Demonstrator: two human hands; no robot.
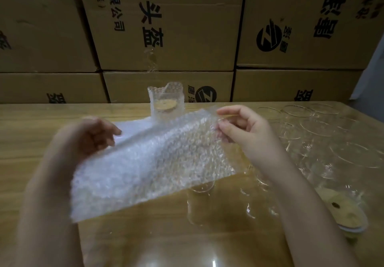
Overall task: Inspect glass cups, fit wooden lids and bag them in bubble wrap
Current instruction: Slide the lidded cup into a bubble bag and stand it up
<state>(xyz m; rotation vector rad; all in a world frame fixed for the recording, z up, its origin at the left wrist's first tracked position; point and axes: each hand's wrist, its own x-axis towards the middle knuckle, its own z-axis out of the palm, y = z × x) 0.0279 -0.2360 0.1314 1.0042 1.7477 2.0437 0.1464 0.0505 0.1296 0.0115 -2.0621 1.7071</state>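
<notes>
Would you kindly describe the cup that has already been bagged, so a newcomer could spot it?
Look along the wooden table to its far edge, before the stacked cardboard boxes. The bagged cup stands upright there, alone. Unlike the bare glasses at right, it wears bubble wrap and shows a wooden lid.
</notes>
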